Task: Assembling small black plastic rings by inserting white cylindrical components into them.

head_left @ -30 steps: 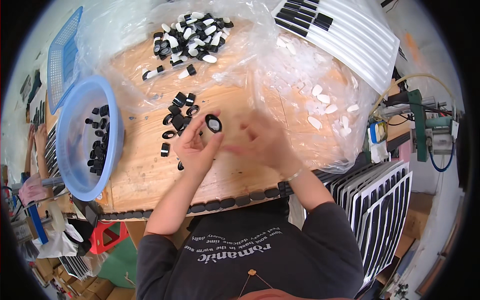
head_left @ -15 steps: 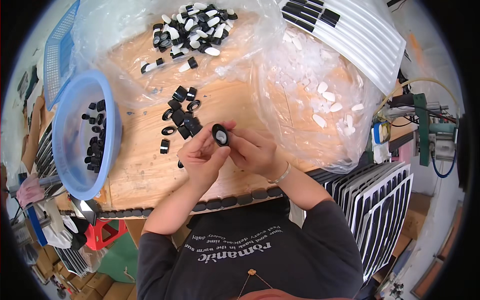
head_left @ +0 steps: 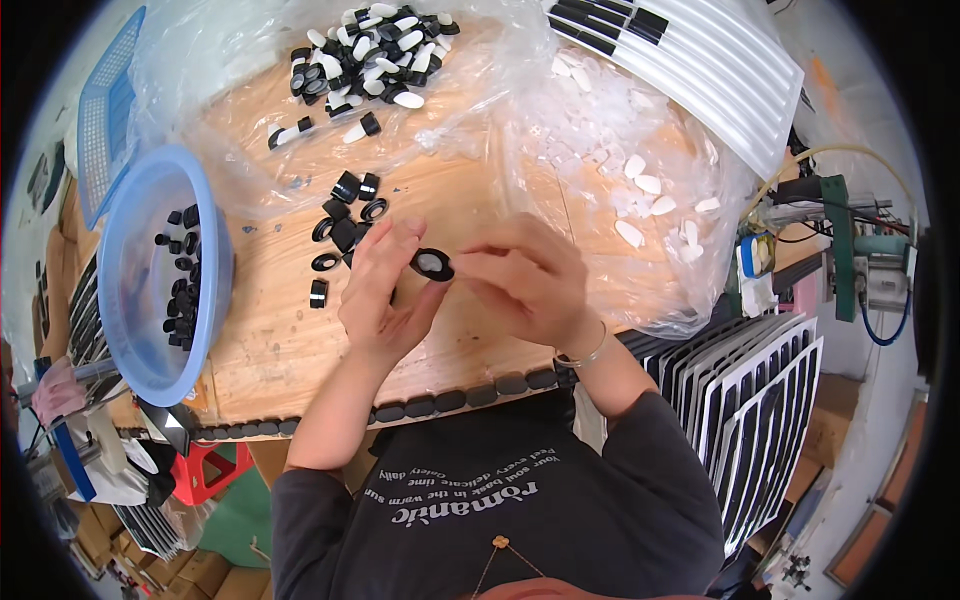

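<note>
I see a small black oval ring with a pale insert point(head_left: 432, 264) held above the middle of the wooden bench point(head_left: 270, 350), pinched between both hands. My left hand point(head_left: 385, 290) grips it from the left, fingers half curled and thumb up against the rim; my right hand point(head_left: 530, 280) closes on its right edge with the fingertips, and those fingertips cover part of the ring, so I cannot make out how the insert sits there. Just beyond the left hand lies a loose cluster of black rings point(head_left: 345, 215) on the bare wood, a few partly hidden behind my fingers. Farther back, a heap of black-and-white pieces point(head_left: 365, 50) rests on a crinkled clear plastic sheet point(head_left: 230, 120). To the right, white oval inserts point(head_left: 650, 190) lie inside a clear bag point(head_left: 620, 290), blurred by its folds. A blue bowl point(head_left: 125, 330) holding more black pieces stands at the left edge of the bench. A row of dark pads point(head_left: 440, 400) lines the near edge, and stacked white panels point(head_left: 750, 390) are cut off at the right.
</note>
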Tool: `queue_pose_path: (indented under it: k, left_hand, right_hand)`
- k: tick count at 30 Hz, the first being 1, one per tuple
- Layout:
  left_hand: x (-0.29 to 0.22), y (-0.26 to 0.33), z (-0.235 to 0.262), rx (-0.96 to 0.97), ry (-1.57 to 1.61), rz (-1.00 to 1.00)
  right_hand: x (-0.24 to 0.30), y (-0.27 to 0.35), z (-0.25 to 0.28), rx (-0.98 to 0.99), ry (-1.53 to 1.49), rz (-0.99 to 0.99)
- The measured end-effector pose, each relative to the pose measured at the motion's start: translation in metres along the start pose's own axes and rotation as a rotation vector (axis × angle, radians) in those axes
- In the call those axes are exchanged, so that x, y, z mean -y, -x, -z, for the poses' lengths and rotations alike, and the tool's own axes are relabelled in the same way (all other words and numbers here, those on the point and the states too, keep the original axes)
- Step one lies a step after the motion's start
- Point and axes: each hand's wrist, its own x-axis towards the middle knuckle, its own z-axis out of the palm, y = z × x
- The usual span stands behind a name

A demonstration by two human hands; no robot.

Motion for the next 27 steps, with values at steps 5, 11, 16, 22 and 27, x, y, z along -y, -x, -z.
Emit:
queue_pose_path:
  k: [5,11,16,22,27]
  left_hand:
    - [-0.001,-0.004,0.001,0.033,-0.087,-0.082]
    - [-0.004,-0.006,-0.001,0.025,-0.098,-0.066]
    - [-0.003,-0.006,0.001,0.036,-0.111,-0.11]
    - [0.0,-0.004,0.0,0.044,-0.082,-0.099]
    - [0.002,0.0,-0.002,0.038,-0.027,-0.051]
  right_hand:
    - [0.002,-0.018,-0.003,0.076,0.034,-0.001]
    - [0.007,-0.02,-0.006,0.118,0.287,0.122]
    - [0.009,-0.021,-0.005,0.127,0.359,0.143]
    - [0.003,-0.021,-0.009,0.156,0.311,0.143]
    - [0.002,-0.012,-0.014,0.12,0.079,-0.062]
